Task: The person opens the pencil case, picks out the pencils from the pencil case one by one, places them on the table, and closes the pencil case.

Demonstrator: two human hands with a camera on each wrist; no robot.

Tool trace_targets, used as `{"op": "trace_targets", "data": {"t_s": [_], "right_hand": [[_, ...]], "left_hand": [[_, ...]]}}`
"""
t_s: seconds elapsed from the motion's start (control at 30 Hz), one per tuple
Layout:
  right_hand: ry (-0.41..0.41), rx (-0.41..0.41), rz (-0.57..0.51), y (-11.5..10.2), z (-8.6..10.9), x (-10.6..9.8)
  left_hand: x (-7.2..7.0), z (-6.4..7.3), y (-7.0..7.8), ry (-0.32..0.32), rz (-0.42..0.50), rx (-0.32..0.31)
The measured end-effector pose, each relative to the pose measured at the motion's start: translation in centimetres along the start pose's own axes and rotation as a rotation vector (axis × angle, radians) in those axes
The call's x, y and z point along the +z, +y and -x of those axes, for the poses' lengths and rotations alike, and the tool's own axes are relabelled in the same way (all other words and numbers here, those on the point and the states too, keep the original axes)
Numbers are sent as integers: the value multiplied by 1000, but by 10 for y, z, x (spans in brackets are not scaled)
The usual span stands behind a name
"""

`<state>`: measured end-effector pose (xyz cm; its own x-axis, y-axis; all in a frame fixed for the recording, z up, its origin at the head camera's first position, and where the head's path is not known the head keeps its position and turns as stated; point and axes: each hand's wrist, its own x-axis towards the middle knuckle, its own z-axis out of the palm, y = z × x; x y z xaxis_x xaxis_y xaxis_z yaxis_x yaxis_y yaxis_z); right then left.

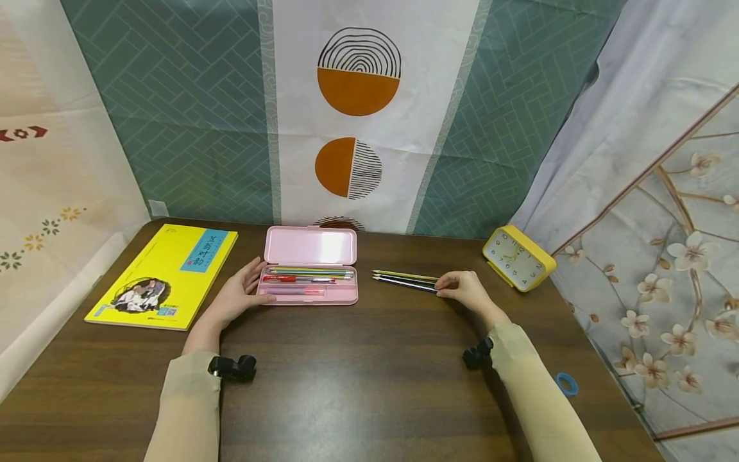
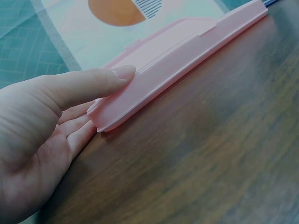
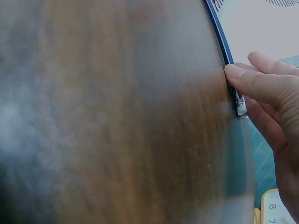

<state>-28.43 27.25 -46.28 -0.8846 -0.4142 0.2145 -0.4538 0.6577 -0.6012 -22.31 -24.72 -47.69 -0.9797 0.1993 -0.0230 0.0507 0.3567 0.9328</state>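
A pink pencil case (image 1: 342, 294) lies with its lid raised, holding several pencils (image 1: 306, 271), a red pen (image 1: 283, 279) and a purple pen (image 1: 291, 291). My left hand (image 1: 233, 294) holds its left end. In the left wrist view the thumb lies against the case's front wall (image 2: 154, 91), with the fingers around the far side. To the right, my right hand (image 1: 466, 292) pinches the eraser ends of a small bunch of pencils (image 1: 401, 280), whose tips point left at the case. The right wrist view shows the thumb on a dark blue pencil (image 3: 219, 35).
A yellow book (image 1: 173, 269) lies left of the left forearm. A yellow alarm clock (image 1: 516, 258) stands behind the right hand. Near the right sleeve is a blue ring (image 1: 566, 384). Patterned curtains (image 1: 369, 160) border the brown table (image 1: 346, 385).
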Motion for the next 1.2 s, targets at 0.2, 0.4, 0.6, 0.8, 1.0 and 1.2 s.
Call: {"op": "trace_targets", "data": {"t_s": [0.2,0.4,0.6,0.8,1.0,1.2], "right_hand": [[-12,18,-3,1,-1,1],[16,8,-5,-2,-3,0],[51,-34,-29,-21,-16,-3],[59,-107,-86,-47,-43,2],[68,-172,-120,-79,-70,18],[48,-219,-141,-109,-94,39]], "left_hand": [[0,0,-1,-5,2,3],[0,1,0,0,3,10],[0,0,-1,-4,8,-1],[0,-1,-3,-6,15,-8],[1,-1,-3,-1,8,-2],[0,0,-3,5,1,3]]}}
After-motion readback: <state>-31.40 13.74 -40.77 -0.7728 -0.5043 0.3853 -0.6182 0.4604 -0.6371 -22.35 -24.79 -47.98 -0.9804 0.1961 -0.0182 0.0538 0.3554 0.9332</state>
